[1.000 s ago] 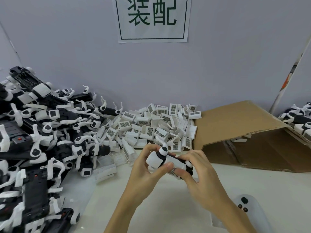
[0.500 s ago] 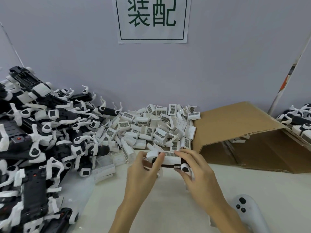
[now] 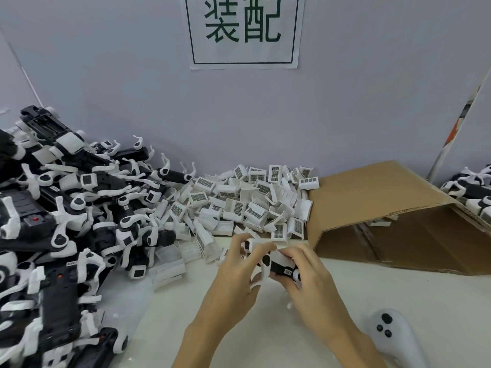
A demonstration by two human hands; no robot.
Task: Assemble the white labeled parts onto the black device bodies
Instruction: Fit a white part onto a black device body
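A pale, off-white table fills the lower frame and meets a plain lavender-grey wall across the upper half. At the left edge lies a heap of black device bodies with white clips, stacked against the wall; a few show small red buttons. Right of it, at centre against the wall, lies a pile of white labeled parts, many showing printed barcode stickers too small to read.

Above the pile, at top centre, a white paper sign is fixed to the wall, with a thin dark border and two large green characters, 装配.

Below the pile, at lower centre, the left hand curls its fingers round one end of a single black device body, while the right hand grips the other end, fingertips pressed on a white part on top of it. The device is held just above the table, close in front of the white pile.

To the right, an open brown cardboard box lies on its side. At lower right rests a white controller with three dark buttons. More black-and-white devices sit at the far right edge.
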